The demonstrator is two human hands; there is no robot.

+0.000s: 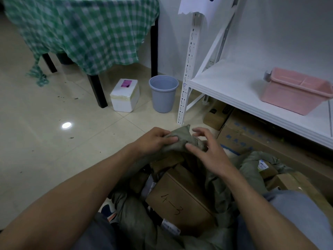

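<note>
The person's left hand grips the bunched mouth of an olive-green woven sack, a little beyond the middle of the view. Its fingers are clenched around the gathered cloth, and the thumb lies on top of it. The right hand is at the 3 o'clock side of the same bunch. Its fingers are spread, half bent and released, and only the thumb tip touches the cloth.

The sack stands on the pale tiled floor between the person's knees, towards 6 o'clock. Its mouth is partly open below the hands, and a brown cardboard box marked "4-3" shows inside.

At 12 o'clock stands a grey-blue plastic bucket, and a white foam box with a pink label is just beside it at 11 o'clock. A green and white checked cloth hangs at 10 o'clock. At 2 o'clock a white metal shelf carries a pink plastic basket, with more large brown cartons under it.
</note>
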